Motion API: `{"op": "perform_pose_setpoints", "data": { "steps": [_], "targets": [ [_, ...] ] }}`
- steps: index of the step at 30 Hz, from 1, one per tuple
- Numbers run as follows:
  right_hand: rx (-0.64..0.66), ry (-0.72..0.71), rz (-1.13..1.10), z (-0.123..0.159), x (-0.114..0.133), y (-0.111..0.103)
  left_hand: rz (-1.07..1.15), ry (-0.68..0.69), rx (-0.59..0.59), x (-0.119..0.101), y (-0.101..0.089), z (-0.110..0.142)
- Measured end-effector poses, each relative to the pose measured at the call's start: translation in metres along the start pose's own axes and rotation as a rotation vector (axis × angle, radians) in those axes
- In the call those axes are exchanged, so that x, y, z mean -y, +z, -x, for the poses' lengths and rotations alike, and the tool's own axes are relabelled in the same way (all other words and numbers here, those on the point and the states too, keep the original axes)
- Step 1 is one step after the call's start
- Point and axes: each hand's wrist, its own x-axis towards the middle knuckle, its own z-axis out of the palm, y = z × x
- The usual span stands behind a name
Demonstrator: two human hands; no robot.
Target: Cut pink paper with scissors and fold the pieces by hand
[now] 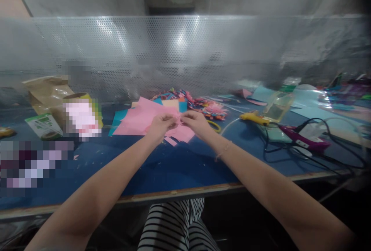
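Note:
Both hands meet over a stack of pink paper sheets point(136, 117) in the middle of the blue table. My left hand point(160, 125) is closed, thumb and fingers pinching a small pink paper piece point(178, 119). My right hand point(195, 121) pinches the same piece from the other side, its fingertips almost touching the left ones. Detail between the fingertips is blurred. Just below the hands lie narrow pink paper strips point(171, 140). Blue paper point(116, 121) shows under the pink sheets.
Behind the sheets lies a heap of coloured paper pieces point(214, 108). To the right are a yellow glue gun point(255, 118), a bottle point(279, 104), and a purple power strip point(304, 138) with black cables point(268, 150). A brown paper bag point(48, 92) stands left, before a perforated metal screen point(130, 50).

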Motion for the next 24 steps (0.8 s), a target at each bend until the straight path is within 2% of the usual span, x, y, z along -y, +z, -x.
{"op": "perform_pose_setpoints", "data": {
  "steps": [6, 17, 21, 24],
  "targets": [
    [0.003, 0.005, 0.007, -0.001, -0.002, 0.000, -0.029, -0.009, -0.004, 0.001, 0.000, 0.000],
    [0.049, -0.149, 0.409, 0.005, 0.005, 0.002, -0.258, 0.129, 0.010, 0.007, -0.006, -0.005],
    [0.032, -0.213, 0.463, 0.006, 0.004, 0.002, -0.290, 0.117, -0.002, 0.011, -0.008, -0.007],
    [0.039, -0.199, 0.436, 0.006, 0.004, 0.001, -0.374, 0.116, 0.035, 0.012, -0.009, -0.006]
  ]
}}
